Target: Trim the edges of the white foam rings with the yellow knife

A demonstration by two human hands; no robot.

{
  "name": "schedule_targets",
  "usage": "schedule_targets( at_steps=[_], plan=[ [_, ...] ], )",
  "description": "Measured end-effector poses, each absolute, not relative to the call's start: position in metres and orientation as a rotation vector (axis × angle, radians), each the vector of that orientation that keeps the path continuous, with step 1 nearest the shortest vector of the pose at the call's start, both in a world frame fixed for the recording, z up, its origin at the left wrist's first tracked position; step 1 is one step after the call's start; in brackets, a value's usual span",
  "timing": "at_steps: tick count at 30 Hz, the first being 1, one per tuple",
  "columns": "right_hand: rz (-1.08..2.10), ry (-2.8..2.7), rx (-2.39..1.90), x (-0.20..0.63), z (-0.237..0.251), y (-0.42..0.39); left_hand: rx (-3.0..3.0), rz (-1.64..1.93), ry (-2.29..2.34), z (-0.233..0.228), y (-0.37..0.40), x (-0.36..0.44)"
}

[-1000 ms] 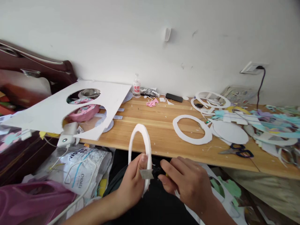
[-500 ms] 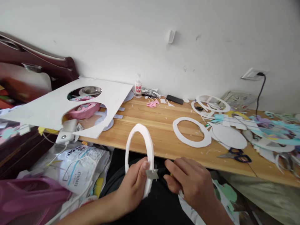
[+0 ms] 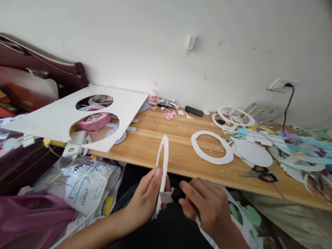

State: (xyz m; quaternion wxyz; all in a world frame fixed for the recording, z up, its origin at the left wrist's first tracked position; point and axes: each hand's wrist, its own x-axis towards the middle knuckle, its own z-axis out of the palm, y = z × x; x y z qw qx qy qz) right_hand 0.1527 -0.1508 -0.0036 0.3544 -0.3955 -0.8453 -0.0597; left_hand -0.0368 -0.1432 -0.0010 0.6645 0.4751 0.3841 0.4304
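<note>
My left hand [image 3: 149,190] pinches a white foam ring [image 3: 165,155] that stands upright, almost edge-on to me, above my lap. In my right hand [image 3: 207,200] is a utility knife [image 3: 177,194] with a dark body; the fingers hide most of its handle. Its flat metal blade [image 3: 166,197] points left and meets the lower part of the ring's edge, just below my left thumb. The ring's edge looks ragged near its bottom.
On the wooden table [image 3: 155,138] lie another white ring [image 3: 194,143], scissors [image 3: 261,173], a black phone [image 3: 194,111] and coloured scraps. A white board [image 3: 52,114] with round holes overhangs the left side. A bottle [image 3: 154,98] stands by the wall.
The ring has turned from a wide oval to nearly edge-on and tilted rightward at its top. The knife blade stays at its lower edge, slightly lower and further left.
</note>
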Motion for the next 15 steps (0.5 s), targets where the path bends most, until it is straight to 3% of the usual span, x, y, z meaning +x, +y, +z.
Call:
schedule_targets(
  at_steps=[15],
  plan=[
    [-0.249, -2.231, -1.117, 0.152, -0.004, -0.157, 1.092, 1.048, 0.942, -0.014, -0.144, -0.031]
  ],
)
